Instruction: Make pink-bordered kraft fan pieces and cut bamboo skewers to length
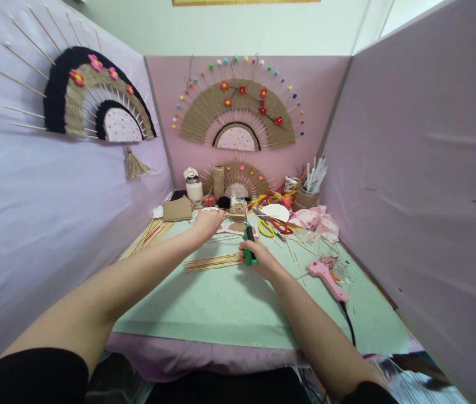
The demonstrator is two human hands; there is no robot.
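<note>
My left hand [209, 221] is closed on a thin wooden stick [234, 215], which points right towards the cutters. In my right hand [259, 253] are cutters with green and black handles [249, 247], their jaws pointing up and away from me at the stick. Whether the jaws touch the stick is too small to tell. A row of wooden sticks [212, 262] lies on the green table mat just left of my right hand. Behind the hands sits a ball of twine [238, 211].
A pink glue gun [328, 279] with a black cord lies on the right. Yellow scissors [266, 228], red scissors [282, 225] and a white disc [275, 212] are behind. Cardboard pieces [178, 209] lie back left. Decorated fans [238, 112] hang on the walls.
</note>
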